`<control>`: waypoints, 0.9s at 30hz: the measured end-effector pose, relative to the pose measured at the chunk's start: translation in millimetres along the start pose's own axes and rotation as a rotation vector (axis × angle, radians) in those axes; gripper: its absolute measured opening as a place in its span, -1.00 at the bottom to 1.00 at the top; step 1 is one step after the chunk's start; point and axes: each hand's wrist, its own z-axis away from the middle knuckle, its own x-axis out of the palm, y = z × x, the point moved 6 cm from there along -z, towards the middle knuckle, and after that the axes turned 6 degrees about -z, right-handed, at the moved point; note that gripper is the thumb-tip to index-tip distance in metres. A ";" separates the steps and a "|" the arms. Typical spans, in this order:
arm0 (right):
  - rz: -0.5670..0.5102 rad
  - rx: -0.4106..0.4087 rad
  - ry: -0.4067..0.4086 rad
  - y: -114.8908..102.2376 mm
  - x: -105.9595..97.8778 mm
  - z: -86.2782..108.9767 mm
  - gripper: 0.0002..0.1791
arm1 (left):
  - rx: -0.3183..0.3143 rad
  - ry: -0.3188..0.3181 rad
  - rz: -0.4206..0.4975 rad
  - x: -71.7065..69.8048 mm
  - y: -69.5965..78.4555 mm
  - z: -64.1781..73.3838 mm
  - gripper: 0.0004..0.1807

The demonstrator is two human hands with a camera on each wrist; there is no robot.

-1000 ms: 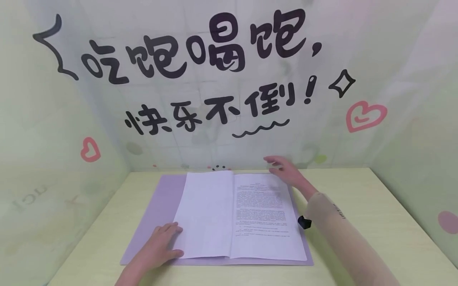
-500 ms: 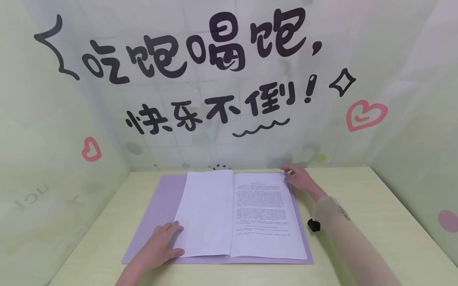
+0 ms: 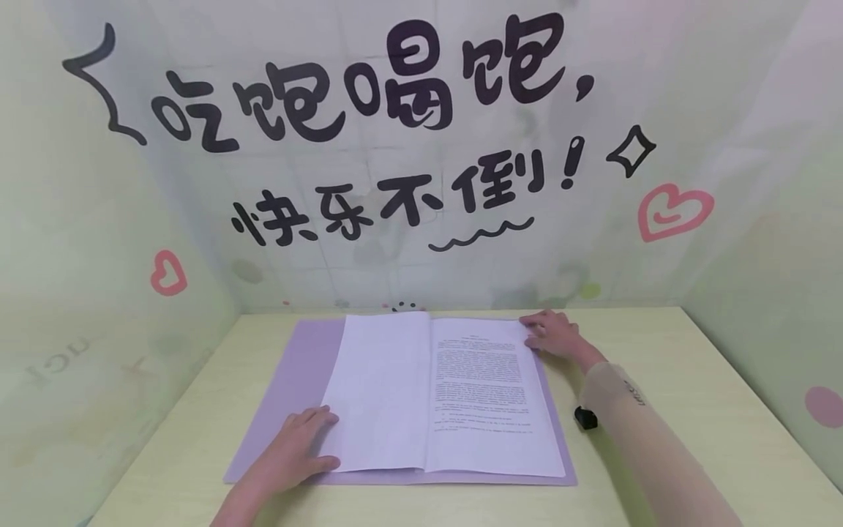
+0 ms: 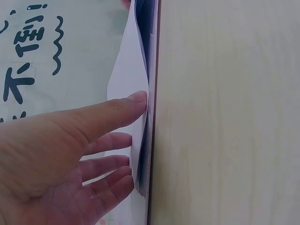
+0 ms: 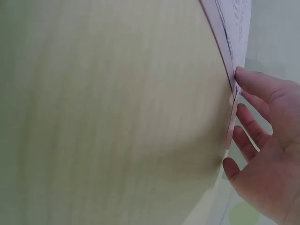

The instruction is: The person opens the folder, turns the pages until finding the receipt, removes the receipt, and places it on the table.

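A booklet of white sheets in a purple folder [image 3: 290, 388] lies spread on the table, with a blank left page [image 3: 375, 395] and a printed right page [image 3: 484, 388]. My left hand [image 3: 296, 446] rests on the blank page's lower left edge, its fingers extended and apart. In the left wrist view, that hand's thumb [image 4: 136, 99] lies against the sheets, whose edges bow up slightly. My right hand [image 3: 556, 337] is at the printed page's upper right corner. Thumb [image 5: 248, 79] and index finger pinch that corner in the right wrist view, the other fingers loosely bent.
The pale wooden table [image 3: 678, 410] extends to both sides of the folder. Behind it rises a light wall [image 3: 395, 278] with black lettering and pink hearts. A small black object [image 3: 585, 419] shows beside the right sleeve.
My right hand has come down and right from above the top edge onto the page's upper right corner. The left hand has stayed in place.
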 end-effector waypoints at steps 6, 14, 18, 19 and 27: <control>0.058 0.006 -0.024 2.9 -3.9 1.4 -0.42 | -0.016 -0.028 0.022 1.1 3.2 -2.7 -0.38; 0.121 0.007 -0.016 1.4 -5.2 -1.1 -0.46 | -0.023 -0.036 0.016 0.3 7.1 -2.7 -0.39; 0.091 -0.007 -0.002 -2.7 -5.5 2.4 -0.47 | -0.027 -0.033 0.015 -0.2 7.0 -1.1 -0.38; 0.086 -0.011 0.001 -3.2 -5.8 3.3 -0.48 | -0.027 -0.032 0.015 -0.3 6.8 -0.9 -0.38; 0.063 -0.020 0.020 -0.3 -5.8 4.4 -0.51 | -0.027 -0.033 0.019 1.4 5.6 -1.3 -0.38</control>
